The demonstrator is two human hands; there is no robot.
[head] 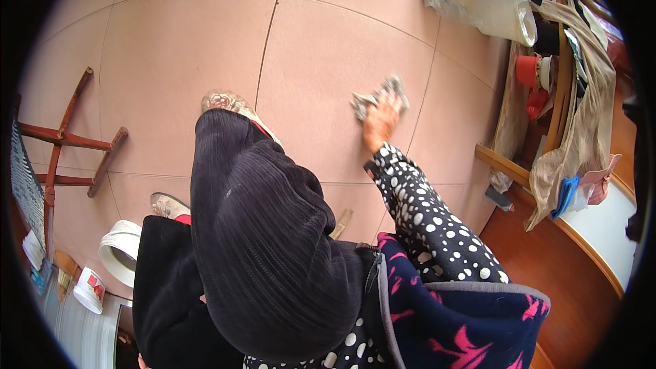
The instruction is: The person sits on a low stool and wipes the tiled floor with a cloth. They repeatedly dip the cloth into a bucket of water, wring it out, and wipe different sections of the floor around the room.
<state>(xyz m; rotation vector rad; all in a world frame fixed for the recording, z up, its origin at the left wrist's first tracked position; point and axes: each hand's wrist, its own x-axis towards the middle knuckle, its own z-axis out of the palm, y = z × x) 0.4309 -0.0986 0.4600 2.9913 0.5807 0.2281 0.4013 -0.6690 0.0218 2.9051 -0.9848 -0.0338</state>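
My right hand [383,115] is stretched out over the tiled floor [328,66] with its palm down. Under its fingers is a crumpled grey cloth [393,83], pressed against a pinkish tile and slightly blurred. A black-and-white dotted sleeve [425,205] covers that arm. Of my left hand [142,362], only a sliver of skin shows at the lower left edge beside my dark trouser leg; its fingers are hidden. My bent knee [266,225] fills the lower middle, and one shoe [225,101] rests on the tiles in front of it.
A wooden folding stool [56,138] stands at left, near a white bucket [122,251] and a white tub [89,291]. On the right are a wooden rack [505,164] draped with brown fabric [579,128], and a filled plastic bag [476,0]. A brush [342,223] lies beside my knee.
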